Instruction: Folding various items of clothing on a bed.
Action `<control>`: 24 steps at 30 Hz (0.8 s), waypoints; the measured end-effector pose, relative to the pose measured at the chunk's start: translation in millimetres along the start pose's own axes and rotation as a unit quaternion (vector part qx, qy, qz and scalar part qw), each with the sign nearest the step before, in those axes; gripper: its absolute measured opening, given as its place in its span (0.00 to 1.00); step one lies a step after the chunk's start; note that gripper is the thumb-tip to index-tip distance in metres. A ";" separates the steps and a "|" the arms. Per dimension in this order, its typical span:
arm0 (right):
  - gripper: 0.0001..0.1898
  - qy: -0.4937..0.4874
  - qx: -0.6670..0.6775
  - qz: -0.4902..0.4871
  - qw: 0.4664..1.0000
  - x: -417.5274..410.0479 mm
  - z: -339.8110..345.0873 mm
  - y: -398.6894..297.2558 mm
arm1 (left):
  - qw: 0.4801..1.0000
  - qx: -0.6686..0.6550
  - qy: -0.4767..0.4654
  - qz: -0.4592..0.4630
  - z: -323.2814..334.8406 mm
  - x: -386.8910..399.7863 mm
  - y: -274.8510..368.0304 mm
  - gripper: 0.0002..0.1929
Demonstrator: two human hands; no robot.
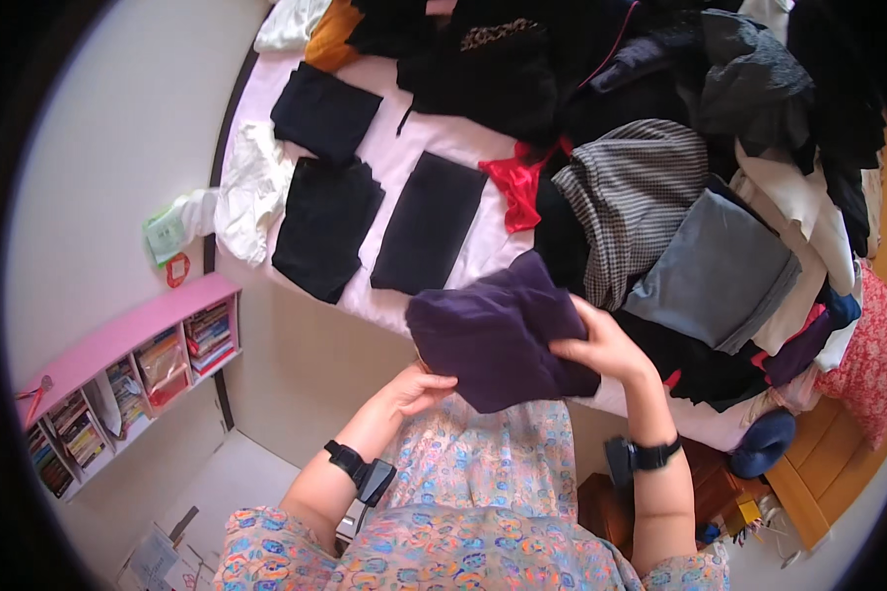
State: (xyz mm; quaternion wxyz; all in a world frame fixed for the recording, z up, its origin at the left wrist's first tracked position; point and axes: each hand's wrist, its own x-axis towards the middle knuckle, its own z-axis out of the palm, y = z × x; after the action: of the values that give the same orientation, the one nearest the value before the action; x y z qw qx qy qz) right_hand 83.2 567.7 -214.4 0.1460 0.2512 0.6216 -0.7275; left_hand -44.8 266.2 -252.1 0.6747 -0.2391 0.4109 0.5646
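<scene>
A folded dark purple cloth garment (495, 332) is between my two hands, in front of my body at the bed's near edge. My left hand (417, 388) grips its lower left edge, thumb on top. Over its right side lies my right hand (610, 343), thumb on the cloth and fingers partly hidden. Beyond it, a folded black garment (430, 221) rests on the pale pink sheet (421, 133). Two more folded black garments (327, 229) (325, 111) lie to its left. A folded grey garment (717, 270) sits on the pile at right, beside a black-and-white checked garment (636, 199).
Heaped dark clothes (480, 74) cover the bed's far side. White fabric (251, 192) lies at its left edge, a red satiny piece (517, 185) near the middle. A pink shelf (140, 318) with books stands at left; a red patterned cushion (868, 354) is at right.
</scene>
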 end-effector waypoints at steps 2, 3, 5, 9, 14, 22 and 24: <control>0.25 0.080 -0.113 -0.015 0.990 33.9 11.9 30.8 | 0.998 -0.017 0.036 -0.043 -23.0 12.6 -13.6 0.18; 0.23 0.141 -0.227 -0.015 0.963 49.1 17.2 44.6 | 0.994 -0.025 0.069 -0.077 -41.2 24.4 -21.1 0.15; 0.19 0.179 -0.350 -0.002 0.920 63.2 35.7 51.0 | 0.988 0.015 0.104 -0.109 -67.8 34.6 -29.4 0.15; 0.17 0.278 -0.427 -0.098 0.855 71.1 64.5 51.3 | 0.965 0.165 0.195 -0.068 -76.9 40.4 -18.9 0.20; 0.19 0.323 -0.447 -0.043 0.833 80.8 79.4 65.9 | 0.982 0.055 0.180 -0.006 -79.8 45.9 -15.6 0.19; 0.13 0.358 -0.391 -0.082 0.844 90.5 68.1 76.1 | 0.973 0.171 0.141 -0.068 -80.9 56.8 -17.9 0.19; 0.11 0.377 -0.389 -0.105 0.834 93.7 71.2 69.2 | 0.960 0.218 0.160 -0.079 -82.8 64.3 -16.7 0.19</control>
State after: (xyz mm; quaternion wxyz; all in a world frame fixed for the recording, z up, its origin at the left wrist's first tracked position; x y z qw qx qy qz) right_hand 28.5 494.7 -315.9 -0.0906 0.3618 0.8827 -0.2859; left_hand -50.7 233.3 -352.9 0.6784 -0.2051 0.6061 0.3610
